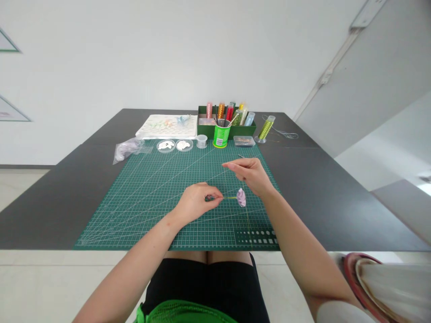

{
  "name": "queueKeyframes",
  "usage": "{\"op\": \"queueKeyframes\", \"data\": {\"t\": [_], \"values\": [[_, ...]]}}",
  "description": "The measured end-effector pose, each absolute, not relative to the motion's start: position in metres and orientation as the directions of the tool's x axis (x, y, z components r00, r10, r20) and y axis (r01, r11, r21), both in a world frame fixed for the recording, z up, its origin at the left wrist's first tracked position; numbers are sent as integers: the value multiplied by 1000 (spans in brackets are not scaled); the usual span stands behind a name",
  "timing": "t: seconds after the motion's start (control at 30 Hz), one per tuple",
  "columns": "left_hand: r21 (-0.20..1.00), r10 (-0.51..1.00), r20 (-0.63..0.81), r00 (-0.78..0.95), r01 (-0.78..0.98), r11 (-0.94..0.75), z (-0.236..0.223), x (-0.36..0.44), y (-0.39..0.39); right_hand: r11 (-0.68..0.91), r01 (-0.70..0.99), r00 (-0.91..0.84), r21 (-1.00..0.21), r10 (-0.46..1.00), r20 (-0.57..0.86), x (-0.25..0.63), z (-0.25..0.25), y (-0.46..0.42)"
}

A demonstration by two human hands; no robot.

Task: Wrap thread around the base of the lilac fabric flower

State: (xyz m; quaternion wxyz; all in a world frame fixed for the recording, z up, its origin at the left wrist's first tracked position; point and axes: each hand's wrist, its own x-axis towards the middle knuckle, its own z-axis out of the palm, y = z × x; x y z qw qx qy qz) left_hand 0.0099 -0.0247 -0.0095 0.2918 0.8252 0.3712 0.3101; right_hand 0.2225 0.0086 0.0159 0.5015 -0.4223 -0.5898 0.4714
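Observation:
My left hand (pixel 198 202) pinches the thin yellow-green stem of a small lilac fabric-like flower (pixel 241 198), holding it sideways above the green cutting mat (pixel 134 206). The flower head points right, away from my fingers. Just above and beyond the flower, my right hand (pixel 247 172) is closed, its thumb and forefinger pressed together and pointing left. A fine thread (pixel 248 220) shows beneath that hand and runs down past the flower toward the table's front edge. Where the thread sits in my right fingers is hard to see.
At the back stand a green box (pixel 207 130) of colored thread spools, a green can (pixel 221 136) with tools, and a yellow-green spool (pixel 266 129). Two dishes of white pieces (pixel 166 146), a clear case (pixel 244 141), a paper stack (pixel 155 127) and a plastic bag (pixel 127 149) lie nearby.

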Motion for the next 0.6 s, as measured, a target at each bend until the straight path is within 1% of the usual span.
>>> {"op": "queueKeyframes", "data": {"t": [0.17,0.37,0.5,0.6], "values": [[710,770,349,534,386,-589,-4,10,-27,151,83,-87,-985,986,143,220,10,15],[705,754,419,505,342,-621,1,8,-30,132,139,-134,-981,985,113,220,-1,25],[694,749,513,420,312,-649,4,6,-31,115,169,-173,-979,981,86,221,-8,31],[677,752,590,292,329,-659,5,3,-30,91,201,-209,-975,977,48,222,-11,32]]}}
